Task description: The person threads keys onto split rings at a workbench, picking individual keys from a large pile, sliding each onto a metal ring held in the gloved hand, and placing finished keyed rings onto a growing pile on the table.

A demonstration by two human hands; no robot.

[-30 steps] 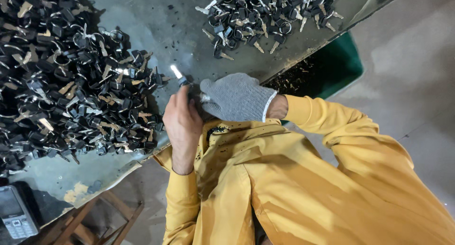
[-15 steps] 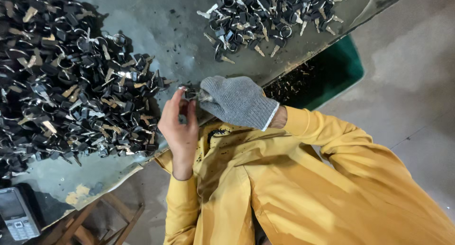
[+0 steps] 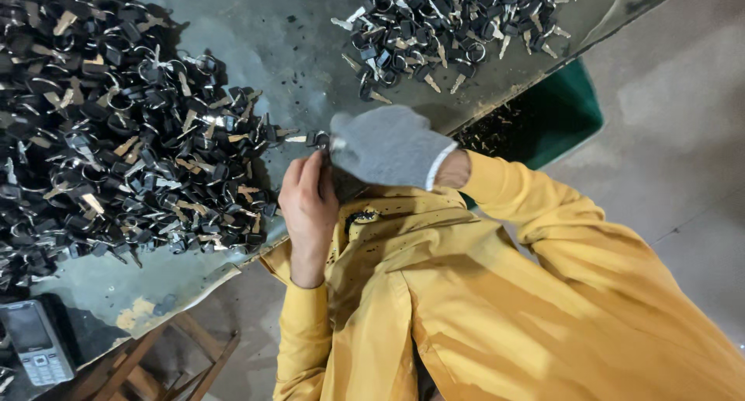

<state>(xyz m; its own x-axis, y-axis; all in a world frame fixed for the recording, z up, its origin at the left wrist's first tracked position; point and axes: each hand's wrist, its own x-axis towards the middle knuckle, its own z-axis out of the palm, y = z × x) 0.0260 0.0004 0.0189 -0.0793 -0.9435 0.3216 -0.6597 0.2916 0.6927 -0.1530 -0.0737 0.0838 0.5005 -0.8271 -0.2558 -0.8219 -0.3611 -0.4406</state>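
My bare left hand [image 3: 306, 207] and my grey-gloved right hand [image 3: 388, 146] meet at the table's near edge, just above my yellow shirt. Between their fingertips they pinch a small key with a black head [image 3: 314, 139]; its metal blade points left toward the big heap. A large pile of black-headed keys and rings [image 3: 116, 137] covers the left of the grey table [image 3: 287, 52]. A smaller pile of the same keys [image 3: 450, 28] lies at the far right. How the fingers grip the key is partly hidden by the glove.
A green bin [image 3: 563, 110] with dark bits in it stands below the table edge on the right. A mobile phone [image 3: 31, 343] lies at the lower left corner. A wooden stool frame [image 3: 178, 354] shows under the table. Concrete floor is on the right.
The key's blade, tilted up-left a second ago, now lies flat and points left. Both hands stayed together at the table edge and shifted only slightly.
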